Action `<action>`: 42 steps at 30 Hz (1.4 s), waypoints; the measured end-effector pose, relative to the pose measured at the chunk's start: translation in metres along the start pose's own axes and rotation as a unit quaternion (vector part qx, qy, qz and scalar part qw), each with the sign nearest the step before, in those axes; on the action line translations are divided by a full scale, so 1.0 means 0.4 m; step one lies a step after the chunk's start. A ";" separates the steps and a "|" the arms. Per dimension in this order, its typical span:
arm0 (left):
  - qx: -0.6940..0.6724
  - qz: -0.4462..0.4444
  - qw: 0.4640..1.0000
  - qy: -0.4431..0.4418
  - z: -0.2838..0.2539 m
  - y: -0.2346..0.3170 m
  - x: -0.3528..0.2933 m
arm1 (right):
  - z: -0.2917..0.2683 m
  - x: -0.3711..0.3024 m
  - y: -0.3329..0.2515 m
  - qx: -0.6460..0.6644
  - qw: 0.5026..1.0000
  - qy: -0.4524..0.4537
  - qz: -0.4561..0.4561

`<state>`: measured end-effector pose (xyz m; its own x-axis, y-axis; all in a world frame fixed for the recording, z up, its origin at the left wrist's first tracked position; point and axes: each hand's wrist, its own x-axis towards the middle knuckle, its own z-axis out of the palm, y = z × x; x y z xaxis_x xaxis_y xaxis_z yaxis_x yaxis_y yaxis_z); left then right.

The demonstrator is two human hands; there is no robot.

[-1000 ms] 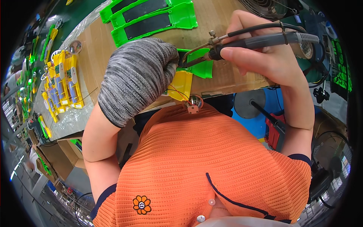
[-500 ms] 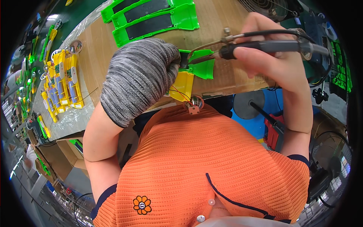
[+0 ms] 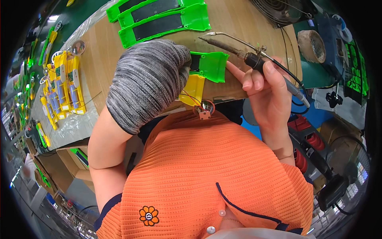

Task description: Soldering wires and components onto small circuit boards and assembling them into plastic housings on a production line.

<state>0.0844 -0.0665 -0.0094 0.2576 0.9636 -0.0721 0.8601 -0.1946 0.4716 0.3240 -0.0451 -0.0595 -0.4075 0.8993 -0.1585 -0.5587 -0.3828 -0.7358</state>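
My left hand (image 3: pixel 149 81), in a grey-and-black striped knit glove, is closed on a green plastic shell (image 3: pixel 214 67) with a dark panel; its flared end sticks out past the fingers. Beside the shell, a yellow plastic housing (image 3: pixel 193 89) reaches toward my body, partly hidden by the glove. Red and black wires run from it to a round lamp head (image 3: pixel 205 108) with a small copper-coloured plate. To the right, my bare right hand (image 3: pixel 270 89) holds a soldering iron (image 3: pixel 254 60) with a thin metal feed tube alongside. The iron's tip points left, above and apart from the shell.
Several green shells with black panels (image 3: pixel 159 26) lie at the table's far side. At left are yellow housings with blue cells and wires (image 3: pixel 63 89). A fan (image 3: pixel 280 10) stands at far right, near a roll of tape (image 3: pixel 311 46). The cardboard-covered tabletop (image 3: pixel 242 26) ends near my waist.
My right hand has drawn the soldering iron up and away from the green shell, turning it so its rear end drops toward me. The left hand and the shell stay nearly still.
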 end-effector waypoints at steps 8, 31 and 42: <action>-0.004 -0.107 0.994 -0.003 -0.025 -0.047 0.007 | 0.021 0.081 0.041 0.020 0.999 -0.030 -0.019; 0.107 -0.008 0.967 0.230 -0.166 -0.138 -0.171 | 0.029 0.030 0.025 -0.037 0.998 -0.019 -0.039; 0.109 0.116 0.975 0.153 -0.083 -0.158 -0.258 | 0.043 -0.025 0.047 -0.072 0.996 -0.053 -0.032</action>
<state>-0.0111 -0.1474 -0.0026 0.3416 0.8919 0.2962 0.8761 -0.4163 0.2431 0.3050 -0.0648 -0.0604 -0.4525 0.8907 -0.0437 -0.4799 -0.2845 -0.8299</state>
